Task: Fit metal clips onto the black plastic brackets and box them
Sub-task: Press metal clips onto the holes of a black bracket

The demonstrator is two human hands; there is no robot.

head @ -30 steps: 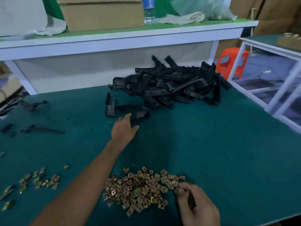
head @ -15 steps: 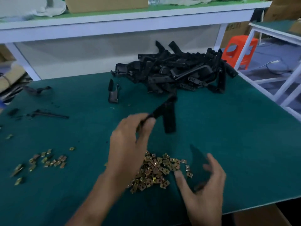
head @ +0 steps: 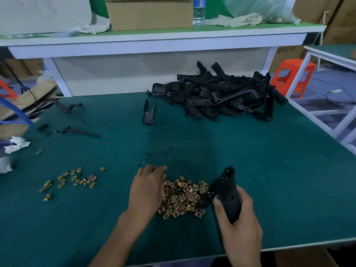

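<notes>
My right hand [head: 238,220] grips a black plastic bracket [head: 224,191] near the table's front edge, its upper end pointing up and away from me. My left hand [head: 147,188] rests palm down on the left side of a heap of brass-coloured metal clips [head: 184,197]; its fingertips are hidden, so a pinched clip cannot be seen. A large pile of black brackets [head: 221,95] lies at the back right of the green table [head: 269,170]. One single bracket [head: 148,113] stands apart to the left of that pile.
A smaller scatter of clips [head: 73,180] lies at the front left. Loose black parts [head: 81,132] sit at the left. A shelf above carries a cardboard box [head: 151,13] and a water bottle [head: 199,10]. An orange stool [head: 292,78] stands beyond the right edge.
My left hand took a bracket from near the pile, brought it toward me and passed it to my right hand. The left hand then dropped onto the clip heap.
</notes>
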